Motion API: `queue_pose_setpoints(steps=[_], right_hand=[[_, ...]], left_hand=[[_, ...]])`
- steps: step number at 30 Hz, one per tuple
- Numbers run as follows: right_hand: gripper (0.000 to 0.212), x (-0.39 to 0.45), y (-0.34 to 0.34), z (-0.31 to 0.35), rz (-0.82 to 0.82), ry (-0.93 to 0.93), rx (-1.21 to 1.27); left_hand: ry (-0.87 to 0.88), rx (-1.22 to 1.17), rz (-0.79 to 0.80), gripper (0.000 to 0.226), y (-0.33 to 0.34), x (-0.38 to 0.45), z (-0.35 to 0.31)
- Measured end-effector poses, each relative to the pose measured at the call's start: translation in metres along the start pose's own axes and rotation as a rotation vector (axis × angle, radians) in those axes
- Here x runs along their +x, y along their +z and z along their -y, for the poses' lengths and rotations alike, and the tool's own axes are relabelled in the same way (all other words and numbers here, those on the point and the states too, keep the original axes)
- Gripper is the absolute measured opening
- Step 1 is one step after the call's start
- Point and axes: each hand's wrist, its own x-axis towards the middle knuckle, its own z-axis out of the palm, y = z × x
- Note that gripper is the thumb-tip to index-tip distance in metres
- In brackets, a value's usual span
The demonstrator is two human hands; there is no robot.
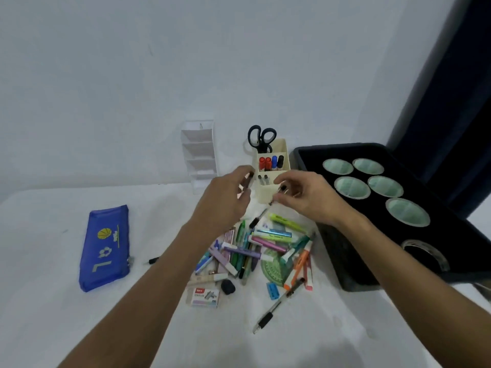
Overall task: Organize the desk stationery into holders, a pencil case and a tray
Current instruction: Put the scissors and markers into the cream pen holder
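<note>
My right hand (pixel 305 193) pinches the upper end of a black pen (pixel 261 215) that slants down toward the pile, just in front of the cream desk holder (pixel 262 195). My left hand (pixel 225 193) hovers left of the holder, its fingers curled round a small dark item (pixel 249 178) that I cannot identify. Black scissors (pixel 261 138), red, blue and black markers (pixel 271 162) and two grey pens (pixel 263 179) stand in the holder. Below both hands lies a pile of highlighters and pens (pixel 255 248). A blue pencil case (pixel 106 248) lies at the left. The black tray (pixel 342 261) stands at the right.
A clear tiered holder (pixel 199 152) stands against the wall. The tray holds several green-lined cups (pixel 352 187) and a tape roll (pixel 425 253). Near the pile lie a green protractor (pixel 273 266), a staples box (pixel 203 297), a black eraser (pixel 228 286), a blue sharpener (pixel 272 290) and another black pen (pixel 276 306).
</note>
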Motion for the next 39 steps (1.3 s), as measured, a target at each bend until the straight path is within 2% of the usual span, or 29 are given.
queue_pose_setpoints(steps=[5,8,13,18,25,33,36,39], right_hand=[[0.022,0.029,-0.040,-0.012,-0.354,0.040,0.082],[0.022,0.043,-0.046,-0.022,-0.450,0.032,0.051],[0.021,0.059,-0.026,-0.040,-0.351,0.043,-0.061],[0.024,0.068,-0.001,-0.061,-0.257,0.105,-0.042],[0.024,0.078,0.017,-0.076,-0.196,0.146,0.014],[0.037,0.079,0.027,-0.077,-0.150,0.169,0.040],[0.044,0.078,0.028,-0.078,-0.110,0.178,0.038],[0.041,0.074,0.027,-0.076,-0.147,0.173,0.039]], left_hand=[[0.064,-0.180,-0.096,0.019,-0.005,0.054,-0.032],[0.110,-0.166,-0.103,0.016,0.010,0.078,-0.035],[0.024,-0.093,-0.044,0.013,0.050,0.095,-0.015],[-0.011,0.012,-0.001,0.015,0.080,0.096,0.009],[-0.022,0.121,0.061,0.023,0.093,0.098,0.025],[-0.051,0.115,0.179,0.028,0.093,0.090,0.032],[-0.062,0.118,0.187,0.041,0.089,0.087,0.032],[-0.054,0.116,0.167,0.052,0.080,0.082,0.032]])
